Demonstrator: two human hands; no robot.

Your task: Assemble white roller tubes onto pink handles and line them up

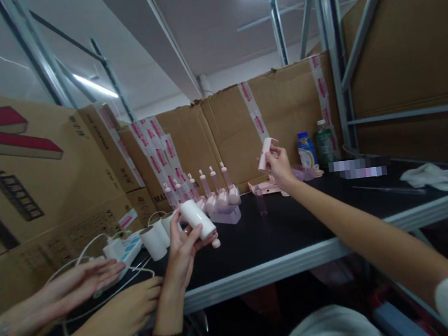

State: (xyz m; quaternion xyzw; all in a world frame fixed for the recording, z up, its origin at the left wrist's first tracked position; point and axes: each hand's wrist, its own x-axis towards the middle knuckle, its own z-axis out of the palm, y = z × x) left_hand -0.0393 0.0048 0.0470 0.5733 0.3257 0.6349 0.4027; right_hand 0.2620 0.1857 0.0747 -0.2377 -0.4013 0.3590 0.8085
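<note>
Landmark: pink rack [229, 215] on the black shelf [295, 224], holding a row of pink-capped bottles.

Left hand [182, 248], in front of the rack and to its left: fingers closed around a white cylinder [196, 219], tilted, its lower end beside a small pink cap.

Right hand [278, 167], beyond the rack to its right, arm stretched out: pinching a small pink-white piece [266, 152] held above a pink tray.

2 more white cylinders [157, 239] stand left of the rack by a power strip [122, 249].

2 other hands [94, 277] lie flat at far left, a co-worker's, holding nothing.

2 drink bottles [314, 149] stand right of the rack against the cardboard.
</note>
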